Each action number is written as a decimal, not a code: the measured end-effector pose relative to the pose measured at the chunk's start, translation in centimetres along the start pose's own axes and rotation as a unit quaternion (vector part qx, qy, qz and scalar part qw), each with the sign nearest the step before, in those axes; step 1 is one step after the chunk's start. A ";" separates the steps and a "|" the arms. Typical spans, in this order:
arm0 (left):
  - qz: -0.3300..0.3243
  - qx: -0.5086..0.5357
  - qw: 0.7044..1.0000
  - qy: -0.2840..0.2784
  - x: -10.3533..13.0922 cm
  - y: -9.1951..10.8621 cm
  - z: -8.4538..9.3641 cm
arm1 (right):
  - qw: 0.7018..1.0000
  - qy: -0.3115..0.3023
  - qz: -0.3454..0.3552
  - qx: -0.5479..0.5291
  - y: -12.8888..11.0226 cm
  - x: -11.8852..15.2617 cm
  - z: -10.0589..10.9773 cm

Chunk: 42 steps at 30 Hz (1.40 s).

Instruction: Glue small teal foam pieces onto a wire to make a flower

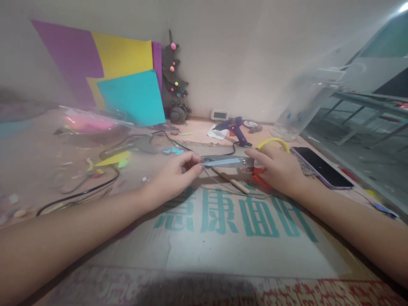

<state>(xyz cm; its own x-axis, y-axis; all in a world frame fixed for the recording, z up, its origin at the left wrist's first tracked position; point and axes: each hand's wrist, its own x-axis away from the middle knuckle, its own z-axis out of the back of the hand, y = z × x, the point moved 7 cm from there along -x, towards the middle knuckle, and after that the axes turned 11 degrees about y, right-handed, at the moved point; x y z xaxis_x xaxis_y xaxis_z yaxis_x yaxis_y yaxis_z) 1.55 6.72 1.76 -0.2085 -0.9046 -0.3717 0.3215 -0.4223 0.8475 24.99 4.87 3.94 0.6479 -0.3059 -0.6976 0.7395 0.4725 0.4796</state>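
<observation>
My right hand (280, 172) holds a pair of scissors (226, 161) by its red handle. The blades lie level and point left, towards my left hand (183, 172). Thumb and forefinger of the left hand are pinched together right at the blade tips. What they pinch is too small to make out. A thin grey strand hangs near those fingertips and curves down over the cardboard sheet (204, 250), which bears large green characters. Below the blades a light brown stick (234, 182) lies on the cardboard.
A blue glue gun (234, 129) stands behind the scissors, beside a small white display (219, 114). To the right are a yellow ring (274, 142), a phone (321, 168) and a clear plastic jug (293, 112). Coloured sheets (132, 97) lean on the wall; scraps and a black cable (79, 194) lie left.
</observation>
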 end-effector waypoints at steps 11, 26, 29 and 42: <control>0.011 0.006 1.000 0.006 0.0 0.0 0.1 | 1.000 0.001 -0.010 0.008 0.0 0.2 0.0; 0.005 0.006 1.000 0.005 0.0 0.1 0.1 | 1.000 0.005 -0.017 -0.005 0.3 0.3 0.0; 0.009 0.012 1.000 0.004 0.1 0.0 0.1 | 1.000 0.003 -0.017 -0.006 0.2 0.2 0.1; 0.049 0.056 0.997 -0.002 -0.1 -0.2 -0.1 | 1.000 0.007 -0.012 0.010 0.2 0.3 0.2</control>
<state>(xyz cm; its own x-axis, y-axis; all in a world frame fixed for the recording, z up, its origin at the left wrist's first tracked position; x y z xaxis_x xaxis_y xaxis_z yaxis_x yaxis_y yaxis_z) 1.62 6.85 1.60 -0.1852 -0.9406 -0.2844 0.2356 -0.3235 0.9164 25.36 4.70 3.88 0.6280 -0.3053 -0.7158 0.7578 0.4491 0.4733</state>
